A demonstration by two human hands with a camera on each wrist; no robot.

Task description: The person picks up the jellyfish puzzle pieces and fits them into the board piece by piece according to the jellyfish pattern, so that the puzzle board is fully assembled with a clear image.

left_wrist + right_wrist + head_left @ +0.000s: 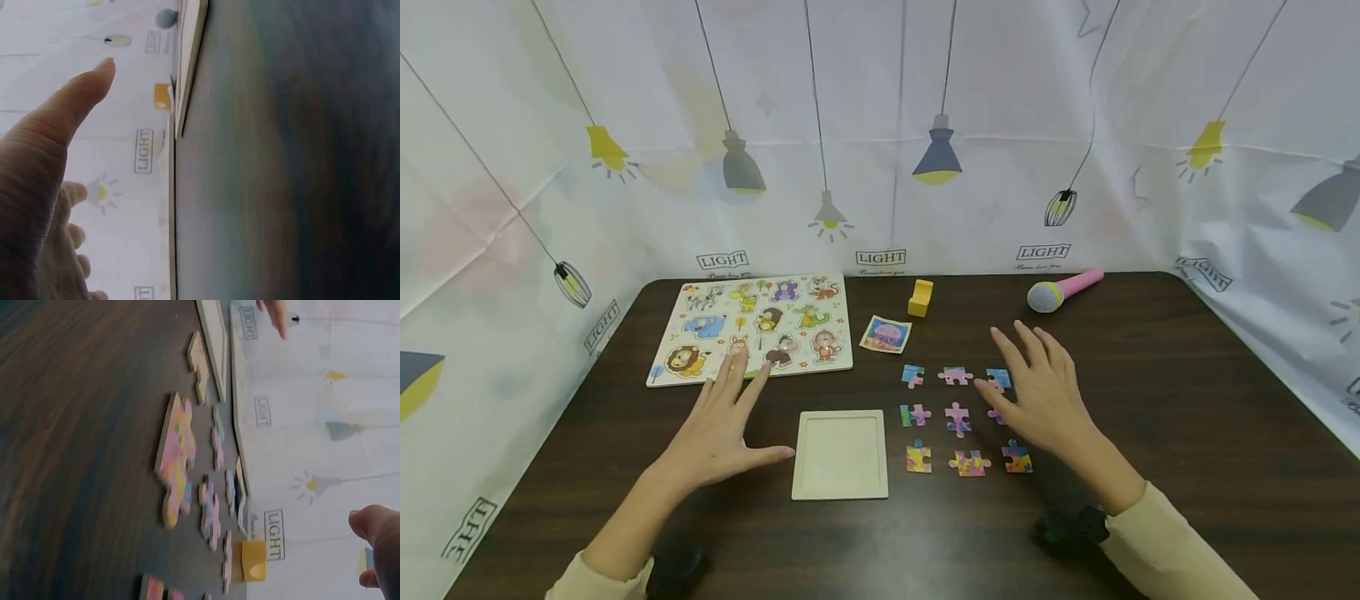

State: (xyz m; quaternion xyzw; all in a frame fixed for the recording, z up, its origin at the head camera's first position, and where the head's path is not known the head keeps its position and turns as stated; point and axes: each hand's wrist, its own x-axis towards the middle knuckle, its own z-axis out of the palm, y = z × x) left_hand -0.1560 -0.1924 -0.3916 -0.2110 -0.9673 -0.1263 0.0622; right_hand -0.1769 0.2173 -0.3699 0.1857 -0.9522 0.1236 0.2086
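Fingers spread, my left hand (718, 429) hovers in the head view between the animal peg puzzle board (748, 329) and a small cream puzzle tray (841, 457). Its thumb tip overlaps the tray's left edge, and it holds nothing. My right hand (1041, 392), also spread and holding nothing, is over the right column of loose jigsaw pieces (957, 419), partly hiding some. These pieces lie apart in three rows, pink, blue and yellow. In the right wrist view a yellow-pink jigsaw piece (176, 447) lies flat on the dark table.
A square picture card (886, 334) with a pink sea creature lies behind the pieces. Beyond it stands a yellow block (920, 298). At the back right is a pink toy microphone (1063, 292). A white lamp-patterned cloth (880, 125) hangs behind the dark table (1180, 400).
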